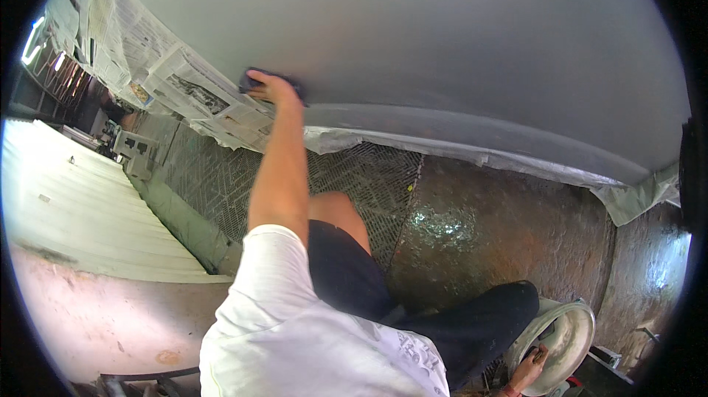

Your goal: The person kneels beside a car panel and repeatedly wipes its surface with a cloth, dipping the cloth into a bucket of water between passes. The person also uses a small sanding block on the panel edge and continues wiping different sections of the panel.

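My left hand (271, 87) presses a dark pad (295, 85) against the large grey painted panel (442, 36), close to its lower left edge. The fingers are partly spread over the pad. At the lower right my right hand (526, 372), with a red band at the wrist, is at a pale round bucket (585, 327). Its fingers are curled around something small and dark that I cannot make out. Newspaper sheets (173, 80) mask the area along the panel's left edge.
Pale masking sheet (339, 139) hangs below the panel's lower edge. Underneath are a dark patterned floor mat (361, 176) and wet brown floor (479, 213). A white corrugated surface (81, 205) stands at left, above a pinkish worn surface (125, 316).
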The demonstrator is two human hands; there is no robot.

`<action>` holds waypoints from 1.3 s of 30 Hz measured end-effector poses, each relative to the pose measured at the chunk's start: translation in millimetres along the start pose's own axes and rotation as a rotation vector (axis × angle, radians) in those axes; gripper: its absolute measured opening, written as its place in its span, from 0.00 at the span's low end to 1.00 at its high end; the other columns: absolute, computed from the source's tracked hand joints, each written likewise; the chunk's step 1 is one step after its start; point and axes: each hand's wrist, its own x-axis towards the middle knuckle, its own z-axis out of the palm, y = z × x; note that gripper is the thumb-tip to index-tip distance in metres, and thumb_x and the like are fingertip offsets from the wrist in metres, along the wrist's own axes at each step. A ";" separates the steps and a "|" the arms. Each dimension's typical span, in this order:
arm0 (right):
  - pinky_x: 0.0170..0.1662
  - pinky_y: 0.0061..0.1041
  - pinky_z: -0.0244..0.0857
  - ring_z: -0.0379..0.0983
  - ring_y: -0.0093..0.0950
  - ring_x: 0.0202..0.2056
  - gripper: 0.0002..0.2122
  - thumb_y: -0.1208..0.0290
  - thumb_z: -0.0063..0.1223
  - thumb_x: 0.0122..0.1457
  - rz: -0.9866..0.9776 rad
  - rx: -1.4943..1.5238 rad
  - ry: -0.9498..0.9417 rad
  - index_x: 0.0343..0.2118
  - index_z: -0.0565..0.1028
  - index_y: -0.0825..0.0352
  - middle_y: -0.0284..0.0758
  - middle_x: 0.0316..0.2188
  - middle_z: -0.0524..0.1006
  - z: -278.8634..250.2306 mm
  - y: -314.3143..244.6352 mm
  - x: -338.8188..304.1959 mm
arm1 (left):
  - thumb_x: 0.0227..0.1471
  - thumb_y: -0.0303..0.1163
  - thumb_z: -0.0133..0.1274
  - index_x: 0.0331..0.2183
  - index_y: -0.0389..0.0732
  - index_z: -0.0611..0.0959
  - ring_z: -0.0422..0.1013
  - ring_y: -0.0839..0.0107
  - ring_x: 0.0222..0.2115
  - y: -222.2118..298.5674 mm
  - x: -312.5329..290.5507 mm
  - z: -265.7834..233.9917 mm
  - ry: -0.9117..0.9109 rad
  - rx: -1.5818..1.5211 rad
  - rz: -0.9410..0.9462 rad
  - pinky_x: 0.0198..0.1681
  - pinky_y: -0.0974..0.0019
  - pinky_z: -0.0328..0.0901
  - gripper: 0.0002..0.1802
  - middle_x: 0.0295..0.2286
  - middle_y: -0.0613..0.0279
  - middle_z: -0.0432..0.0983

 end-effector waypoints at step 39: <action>0.51 0.41 0.67 0.77 0.48 0.49 0.14 0.61 0.49 0.68 0.054 -0.125 -0.017 0.51 0.78 0.62 0.46 0.49 0.80 -8.1 11.1 17.7 | 0.66 0.69 0.26 0.70 0.34 0.32 0.43 0.45 0.71 -118.7 -41.9 -10.7 -0.001 -0.070 -0.544 0.72 0.47 0.47 0.55 0.71 0.41 0.30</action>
